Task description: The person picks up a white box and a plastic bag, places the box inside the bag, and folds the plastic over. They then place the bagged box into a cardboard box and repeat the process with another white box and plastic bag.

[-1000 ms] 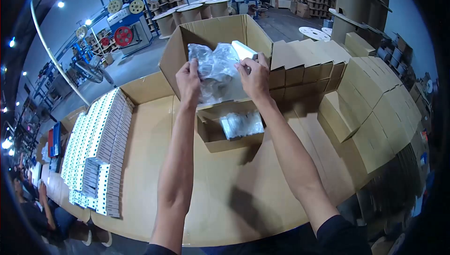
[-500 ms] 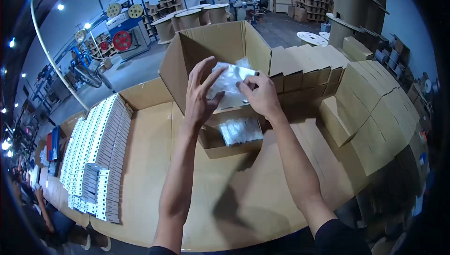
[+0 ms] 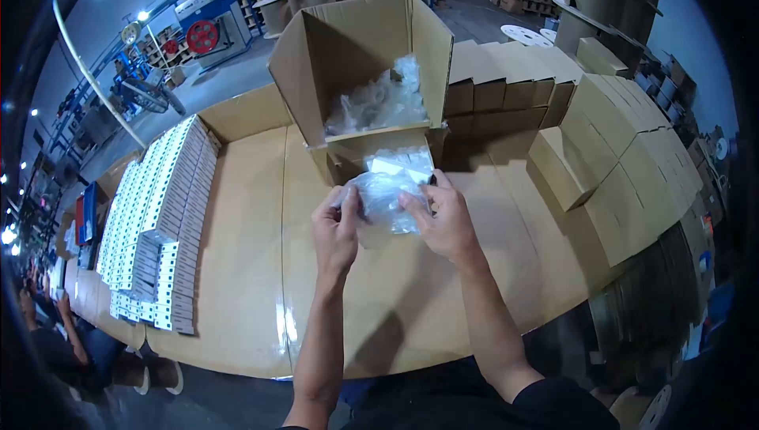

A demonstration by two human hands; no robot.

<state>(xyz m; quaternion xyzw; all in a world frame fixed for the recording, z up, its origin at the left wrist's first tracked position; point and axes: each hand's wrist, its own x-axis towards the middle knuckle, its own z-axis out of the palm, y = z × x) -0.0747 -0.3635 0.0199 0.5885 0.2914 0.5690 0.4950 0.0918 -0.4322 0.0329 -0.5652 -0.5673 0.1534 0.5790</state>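
A crinkled clear plastic bag (image 3: pixel 378 198) is stretched between my two hands over the table. My left hand (image 3: pixel 337 224) pinches the bag's left edge between thumb and fingers. My right hand (image 3: pixel 444 215) is closed on the right side, its thumb pressed on the film. A narrow white box (image 3: pixel 401 171) with a dark end lies along the top of the bag, its right end at my right fingers. Just behind, a small open carton (image 3: pixel 345 163) holds clear-wrapped pieces, partly hidden by the bag.
A large open carton (image 3: pixel 286 102) with loose plastic bags (image 3: pixel 379 106) stands behind the small one. Stacked white boxes (image 3: pixel 158 228) fill the table's left side. Folded cartons (image 3: pixel 632 153) line the right, with more at the back. Another person's arm (image 3: pixel 71 327) shows far left.
Both hands have come down and closer from above the large carton, bringing the bag and white box in front of the small carton. My left fingers, spread before, are now closed. The view has tilted down.
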